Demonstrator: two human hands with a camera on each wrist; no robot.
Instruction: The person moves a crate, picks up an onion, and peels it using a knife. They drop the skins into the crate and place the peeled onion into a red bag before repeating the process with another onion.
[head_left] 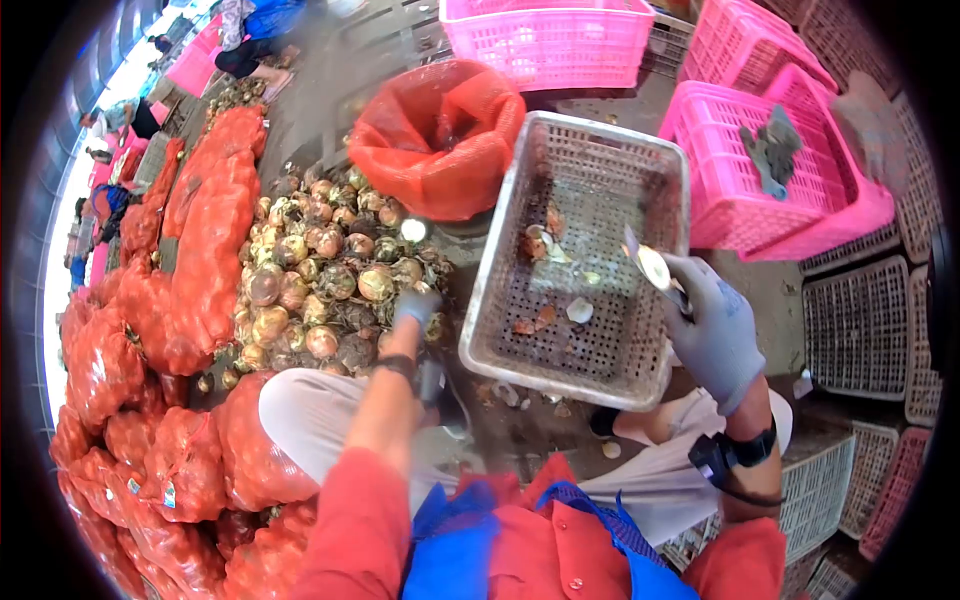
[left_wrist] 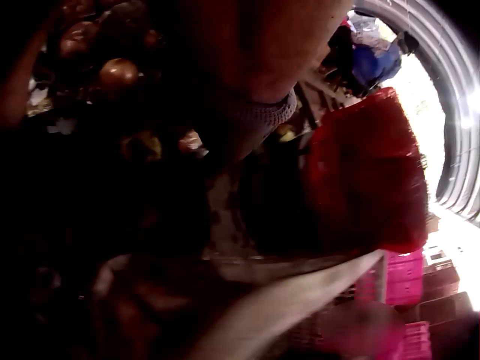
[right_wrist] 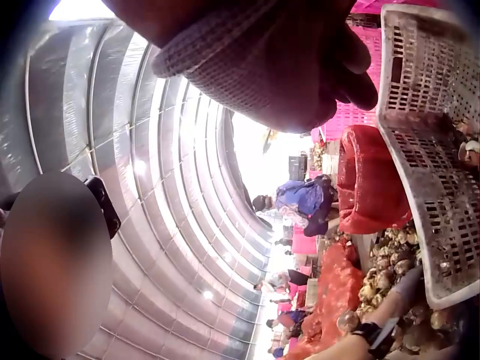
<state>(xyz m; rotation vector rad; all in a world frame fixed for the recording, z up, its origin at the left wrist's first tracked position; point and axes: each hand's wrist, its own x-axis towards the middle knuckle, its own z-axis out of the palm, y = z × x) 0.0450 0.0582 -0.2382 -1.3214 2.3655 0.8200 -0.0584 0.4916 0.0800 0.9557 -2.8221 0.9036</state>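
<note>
My gloved left hand is down at the right side of a heap of unpeeled onions. It is blurred in the head view and dark in its own wrist view, so I cannot tell whether it holds an onion. Over the right side of a grimy white plastic crate, my gloved right hand grips a small knife. A pale, round, cut-looking onion piece shows beside the blade. Onion skins and pale scraps lie on the crate's slotted bottom.
An open red mesh bag stands beyond the heap, beside the crate. Filled red mesh sacks line the left. Pink crates stand at the back, and a pink crate with a grey glove on it stands right.
</note>
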